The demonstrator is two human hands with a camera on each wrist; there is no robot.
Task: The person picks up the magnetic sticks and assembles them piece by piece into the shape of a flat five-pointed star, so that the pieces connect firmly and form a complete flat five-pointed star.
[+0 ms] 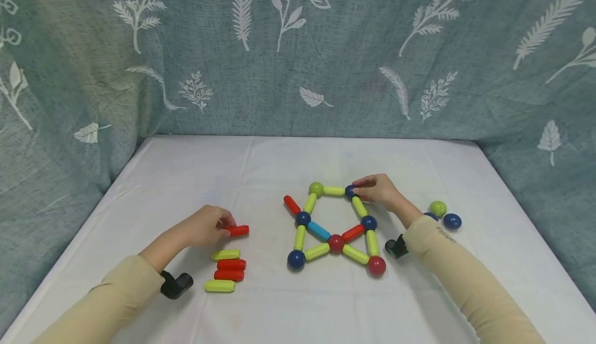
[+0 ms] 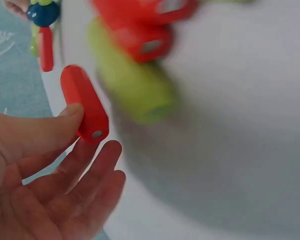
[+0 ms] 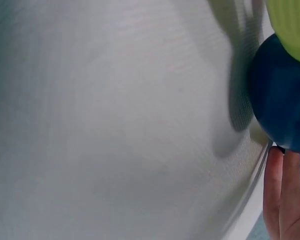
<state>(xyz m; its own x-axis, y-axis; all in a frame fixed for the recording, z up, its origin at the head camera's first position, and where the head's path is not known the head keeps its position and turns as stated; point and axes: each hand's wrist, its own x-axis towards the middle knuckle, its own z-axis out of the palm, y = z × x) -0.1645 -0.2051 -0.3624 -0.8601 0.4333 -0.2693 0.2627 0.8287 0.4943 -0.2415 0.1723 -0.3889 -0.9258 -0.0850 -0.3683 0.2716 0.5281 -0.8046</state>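
Observation:
My left hand (image 1: 210,225) pinches a red magnetic rod (image 1: 239,230) between thumb and fingers; the left wrist view shows the metal dot on the end of this red rod (image 2: 87,105). At the far right corner of a flat structure of balls and rods, my right hand (image 1: 379,190) holds a dark blue ball (image 1: 349,192). Lime rods join it to a green ball (image 1: 316,189) and another blue ball (image 1: 369,223). A red ball (image 1: 336,243) sits mid-structure, linked by a light blue rod (image 1: 318,231) and a red rod (image 1: 353,232). Another red rod (image 1: 292,205) sticks out leftward.
Below my left hand lie two lime rods (image 1: 220,286) and two red rods (image 1: 231,264) in a column. A loose green ball (image 1: 437,208) and blue balls (image 1: 452,221) lie beside my right forearm. A patterned curtain (image 1: 298,75) hangs behind the white-covered table (image 1: 195,158).

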